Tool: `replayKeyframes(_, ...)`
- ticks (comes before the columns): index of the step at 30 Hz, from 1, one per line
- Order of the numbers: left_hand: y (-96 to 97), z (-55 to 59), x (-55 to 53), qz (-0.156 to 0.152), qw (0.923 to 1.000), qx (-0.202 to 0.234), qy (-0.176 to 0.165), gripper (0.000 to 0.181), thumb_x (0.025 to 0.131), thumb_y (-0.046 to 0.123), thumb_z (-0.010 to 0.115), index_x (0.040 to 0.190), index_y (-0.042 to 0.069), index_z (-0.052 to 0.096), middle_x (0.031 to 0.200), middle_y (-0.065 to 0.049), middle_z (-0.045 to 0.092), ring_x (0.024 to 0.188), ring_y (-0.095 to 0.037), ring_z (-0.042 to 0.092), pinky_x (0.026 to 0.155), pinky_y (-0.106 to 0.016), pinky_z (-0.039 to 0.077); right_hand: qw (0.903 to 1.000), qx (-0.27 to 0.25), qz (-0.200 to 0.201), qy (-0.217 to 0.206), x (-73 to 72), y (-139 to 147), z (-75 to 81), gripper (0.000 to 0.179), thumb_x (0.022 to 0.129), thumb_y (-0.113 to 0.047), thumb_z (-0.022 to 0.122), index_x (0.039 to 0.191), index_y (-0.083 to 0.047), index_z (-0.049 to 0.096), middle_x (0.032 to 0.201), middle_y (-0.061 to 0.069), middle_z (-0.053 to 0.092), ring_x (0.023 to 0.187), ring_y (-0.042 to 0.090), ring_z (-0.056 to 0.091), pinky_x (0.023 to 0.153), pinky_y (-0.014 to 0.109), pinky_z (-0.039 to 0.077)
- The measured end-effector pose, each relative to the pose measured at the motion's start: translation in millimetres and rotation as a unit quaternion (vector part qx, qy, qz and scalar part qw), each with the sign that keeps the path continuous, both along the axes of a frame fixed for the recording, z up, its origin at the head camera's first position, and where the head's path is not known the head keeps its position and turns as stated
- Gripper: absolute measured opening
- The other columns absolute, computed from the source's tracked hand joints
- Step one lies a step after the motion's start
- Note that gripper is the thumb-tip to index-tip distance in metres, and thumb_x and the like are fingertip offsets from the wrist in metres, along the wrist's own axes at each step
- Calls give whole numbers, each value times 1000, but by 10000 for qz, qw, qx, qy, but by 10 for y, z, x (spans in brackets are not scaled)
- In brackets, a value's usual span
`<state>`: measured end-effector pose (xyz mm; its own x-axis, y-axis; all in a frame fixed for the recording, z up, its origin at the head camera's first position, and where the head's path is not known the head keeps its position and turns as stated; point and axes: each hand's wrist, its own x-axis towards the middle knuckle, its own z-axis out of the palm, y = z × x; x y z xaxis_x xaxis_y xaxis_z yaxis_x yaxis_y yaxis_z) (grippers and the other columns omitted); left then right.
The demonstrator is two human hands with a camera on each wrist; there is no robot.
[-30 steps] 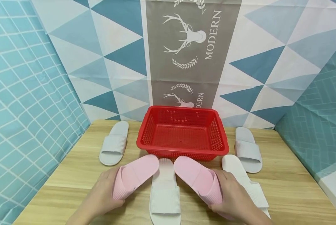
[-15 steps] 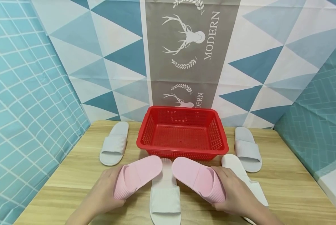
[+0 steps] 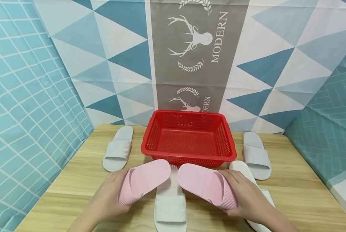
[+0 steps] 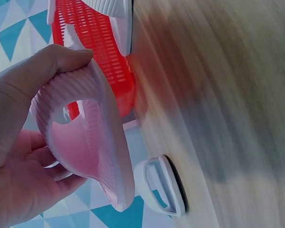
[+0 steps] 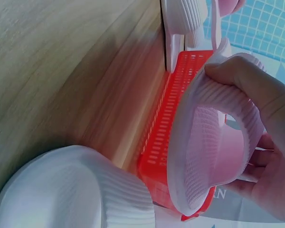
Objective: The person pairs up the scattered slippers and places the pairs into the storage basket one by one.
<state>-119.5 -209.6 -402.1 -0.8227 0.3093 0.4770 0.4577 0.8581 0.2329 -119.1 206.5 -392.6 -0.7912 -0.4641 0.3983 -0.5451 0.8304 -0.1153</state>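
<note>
My left hand (image 3: pixel 110 196) grips a pink slipper (image 3: pixel 149 177) by its ribbed strap, thumb over the strap's edge in the left wrist view. A matching pink slipper (image 3: pixel 199 182) is held by my right hand (image 3: pixel 246 196), also around the strap. Both slippers tilt inward, their bare ends close together over a white slipper (image 3: pixel 170 207) that lies lengthwise on the table. In both wrist views, the pink slippers are held above the wood. Another white slipper (image 3: pixel 239 167) is partly hidden under my right hand and forearm.
Just beyond the slippers stands a red plastic basket (image 3: pixel 187 141) with nothing in it. A grey slipper (image 3: pixel 118 149) lies at the back left of the wooden table (image 3: pixel 62 203), another grey slipper (image 3: pixel 257 156) at the back right. Patterned cloth (image 3: pixel 126 64) hangs behind.
The left hand's pink slipper has shifted slightly right. The right hand has moved a little right, its pink slipper turning more sideways. The other slippers and the basket stay put.
</note>
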Motion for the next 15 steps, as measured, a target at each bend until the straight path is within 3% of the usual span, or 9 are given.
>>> replayKeyframes(6, 3, 16, 2, -8, 10000, -32, 94, 105, 34, 20, 89, 130, 2, 50, 120, -9, 62, 110, -24, 57, 93, -42, 46, 9991, 49, -189, -375, -1, 7, 31, 106, 39, -38, 93, 134, -21, 48, 129, -15, 51, 116, 0, 44, 88, 31, 56)
replayKeyframes(15, 12, 38, 6, -61, 9999, -42, 145, 107, 33, 18, 88, 131, 2, 48, 121, -11, 62, 111, -23, 57, 93, -44, 49, 9997, 130, 71, -195, -15, 23, 29, 107, 38, -38, 93, 134, -20, 49, 129, -15, 52, 116, -1, 44, 87, 30, 56)
